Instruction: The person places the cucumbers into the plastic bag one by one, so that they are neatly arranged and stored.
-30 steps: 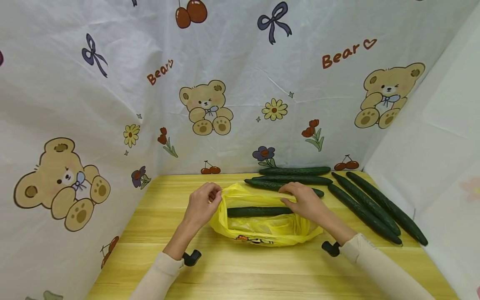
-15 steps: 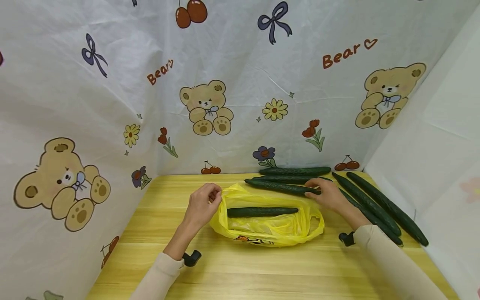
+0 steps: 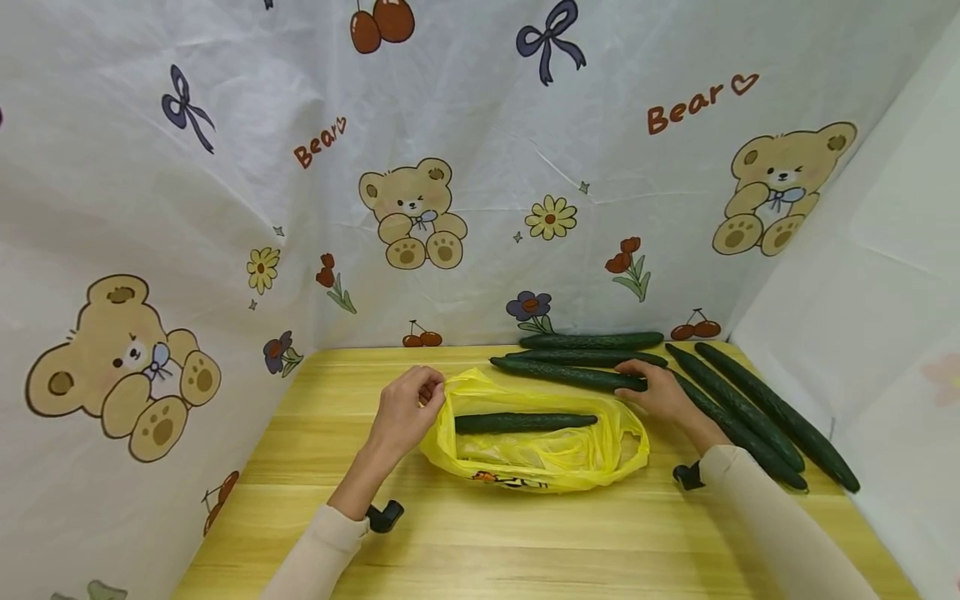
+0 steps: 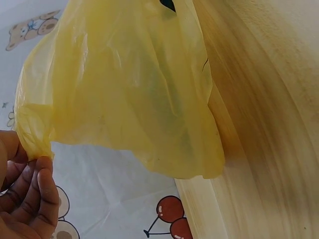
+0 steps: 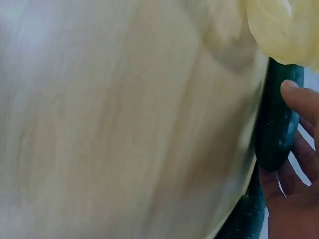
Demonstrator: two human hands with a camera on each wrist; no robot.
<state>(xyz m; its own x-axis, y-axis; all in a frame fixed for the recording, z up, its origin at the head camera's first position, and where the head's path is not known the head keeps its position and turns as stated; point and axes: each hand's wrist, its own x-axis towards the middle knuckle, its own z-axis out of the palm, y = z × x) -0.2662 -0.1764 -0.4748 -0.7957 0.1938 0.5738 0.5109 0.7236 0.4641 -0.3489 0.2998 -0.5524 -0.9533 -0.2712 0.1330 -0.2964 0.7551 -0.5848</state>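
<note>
I find the front cucumber (image 3: 558, 372) just behind the yellow bag (image 3: 570, 480), its right end gripped between thumb and fingers of the right hand (image 3: 660, 396). I judge it firm and moderately heavy, the skin possibly slippery; a hold nearer mid-length should balance better. The left hand (image 3: 405, 408) pinches the bag's edge: light, limp film, likely tearable. Another cucumber (image 3: 525, 423) lies inside.

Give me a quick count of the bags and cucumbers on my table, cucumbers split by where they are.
Yellow bag: 1
Cucumber inside the bag: 1
Cucumbers at the back, one gripped by the right hand: 3
Cucumbers at the right: 3
Total: 8
</note>
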